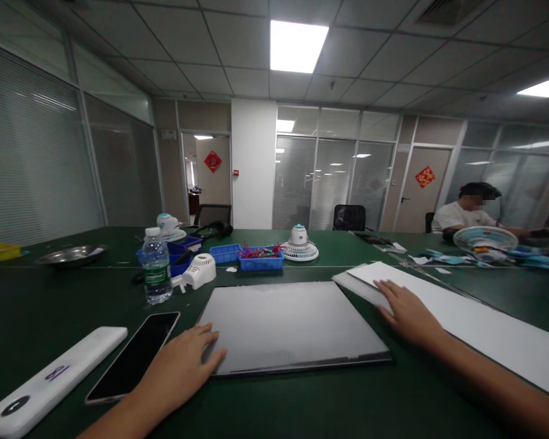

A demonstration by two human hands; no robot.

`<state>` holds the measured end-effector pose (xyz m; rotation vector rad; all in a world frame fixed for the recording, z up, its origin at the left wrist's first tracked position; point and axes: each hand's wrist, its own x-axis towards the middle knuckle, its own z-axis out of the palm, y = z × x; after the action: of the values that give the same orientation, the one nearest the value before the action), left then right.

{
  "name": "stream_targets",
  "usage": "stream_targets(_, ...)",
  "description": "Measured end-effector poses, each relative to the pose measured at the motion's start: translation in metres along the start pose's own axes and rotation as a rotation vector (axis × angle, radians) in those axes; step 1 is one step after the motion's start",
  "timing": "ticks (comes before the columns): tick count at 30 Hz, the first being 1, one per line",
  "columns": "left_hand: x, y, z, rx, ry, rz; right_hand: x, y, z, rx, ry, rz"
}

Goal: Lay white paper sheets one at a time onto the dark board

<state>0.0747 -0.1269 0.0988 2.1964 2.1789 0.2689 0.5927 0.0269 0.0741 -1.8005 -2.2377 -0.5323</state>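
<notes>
A flat grey rectangular panel [293, 323] with a dark edge lies on the table in front of me. My left hand [187, 356] rests at its near left corner, fingers spread, the thumb over the surface. To the right, my right hand [405, 311] lies with its fingers stretched out on the corner of a large white sheet [466, 311]. Under that corner, the edge of another pale sheet [359, 283] shows. A black-screened phone [137, 356] is just left of my left hand.
Left of the phone lies a long white case [55, 381]. Beyond stand a water bottle [157, 268], a white plastic housing [200, 271], a blue tray of red wires [261, 257] and a white fan part [299, 244]. A co-worker [466, 210] sits at far right behind a round fan guard [485, 239].
</notes>
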Motion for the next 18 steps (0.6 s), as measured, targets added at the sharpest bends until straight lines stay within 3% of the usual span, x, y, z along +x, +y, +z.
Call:
stream_targets(3,0.0,0.007,0.0,0.022,-0.017,0.002,-0.002,0.053,0.022,-0.049,-0.043,0.205)
stream_targets(7,0.0,0.012,0.001,0.048,-0.043,0.007,-0.01,0.08,0.031,-0.008,-0.152,0.362)
stream_targets(12,-0.001,0.01,0.003,0.031,-0.033,0.007,-0.015,0.072,0.019,0.002,-0.174,0.334)
stream_targets(18,-0.001,0.007,0.004,0.057,0.001,0.021,-0.022,0.038,-0.014,-0.03,-0.119,0.205)
